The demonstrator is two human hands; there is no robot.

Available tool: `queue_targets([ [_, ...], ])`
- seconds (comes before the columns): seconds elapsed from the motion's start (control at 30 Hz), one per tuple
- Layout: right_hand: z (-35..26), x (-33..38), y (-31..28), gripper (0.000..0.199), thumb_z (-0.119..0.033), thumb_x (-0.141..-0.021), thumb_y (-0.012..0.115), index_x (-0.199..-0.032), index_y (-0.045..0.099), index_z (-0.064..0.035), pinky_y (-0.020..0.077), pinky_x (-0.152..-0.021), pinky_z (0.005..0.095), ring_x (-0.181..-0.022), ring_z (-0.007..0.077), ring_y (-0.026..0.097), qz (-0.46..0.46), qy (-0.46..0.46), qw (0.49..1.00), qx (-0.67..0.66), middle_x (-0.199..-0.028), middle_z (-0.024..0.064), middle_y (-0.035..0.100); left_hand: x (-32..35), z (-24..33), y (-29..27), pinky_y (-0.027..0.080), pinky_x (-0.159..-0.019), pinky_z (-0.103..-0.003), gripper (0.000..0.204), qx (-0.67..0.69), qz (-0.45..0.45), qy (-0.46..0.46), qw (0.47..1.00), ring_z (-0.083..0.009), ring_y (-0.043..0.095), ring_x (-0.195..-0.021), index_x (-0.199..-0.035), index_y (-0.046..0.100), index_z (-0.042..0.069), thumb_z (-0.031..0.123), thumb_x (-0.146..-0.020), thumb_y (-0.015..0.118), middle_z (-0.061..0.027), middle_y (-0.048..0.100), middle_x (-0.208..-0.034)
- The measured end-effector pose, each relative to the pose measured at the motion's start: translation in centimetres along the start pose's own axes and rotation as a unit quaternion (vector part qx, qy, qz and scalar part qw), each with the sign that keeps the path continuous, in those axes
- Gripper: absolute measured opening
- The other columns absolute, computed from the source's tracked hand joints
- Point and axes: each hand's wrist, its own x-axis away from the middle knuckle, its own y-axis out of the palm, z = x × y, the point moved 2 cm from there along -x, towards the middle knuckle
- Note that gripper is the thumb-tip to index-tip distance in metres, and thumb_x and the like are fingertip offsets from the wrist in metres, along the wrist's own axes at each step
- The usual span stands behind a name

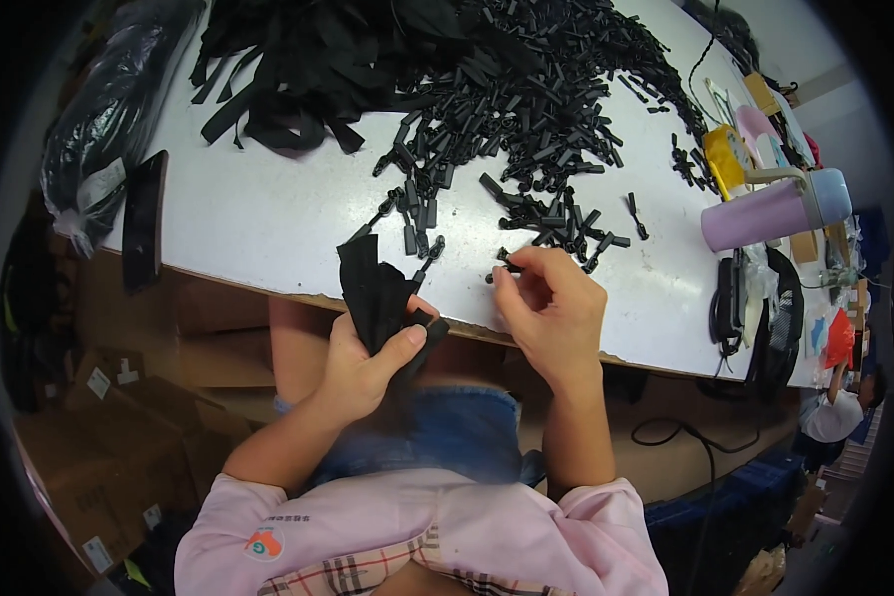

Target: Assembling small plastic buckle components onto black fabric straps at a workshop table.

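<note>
My left hand [356, 366] is closed around a bundle of black fabric strips [370, 298] just over the table's front edge. The strips stand up above the thumb, and some folded ends show beside it. To its right, my right hand [558, 323] pinches a small black zipper pull [507, 260] between thumb and forefinger, low over the white tabletop. The fingers partly cover that piece. Beyond both hands spreads a large loose heap of black zipper pulls [556, 124], with stray ones reaching near the left fingertips.
A pile of black fabric strips [308, 70] lies at the back left. On the left are a black flat bar [145, 219] and a plastic-wrapped bundle [119, 109]. A purple bottle [755, 214] lies at right. Cardboard boxes [119, 447] stand below left; another person [834, 412] is far right.
</note>
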Motion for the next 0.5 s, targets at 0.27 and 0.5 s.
queue_targets([
  [0.27,1.0,0.3,-0.2,0.016,-0.001,-0.066,0.061,-0.08,0.053,-0.003,0.0416,-0.043,0.0257,-0.05,0.0162,0.051,0.011,-0.061,0.995,0.073,-0.065,0.0072,0.048,-0.1,-0.1,0.6,0.037,-0.06,-0.017,0.019,-0.012,-0.007,0.002,1.0,-0.0039,0.045,-0.068,-0.093,0.053,0.0,0.014,-0.079,0.055,0.0006,0.053,-0.078],
  [0.5,1.3,1.5,-1.4,0.017,-0.001,-0.066,0.061,-0.081,0.055,-0.0025,0.0422,-0.047,0.0267,-0.053,0.0196,0.052,0.065,-0.005,0.997,0.049,-0.068,0.0084,0.05,-0.1,-0.4,0.7,0.035,-0.041,-0.017,0.022,-0.002,0.02,0.002,1.0,-0.0046,0.045,-0.049,-0.093,0.051,0.0,0.011,-0.075,0.058,-0.0026,0.053,-0.069],
])
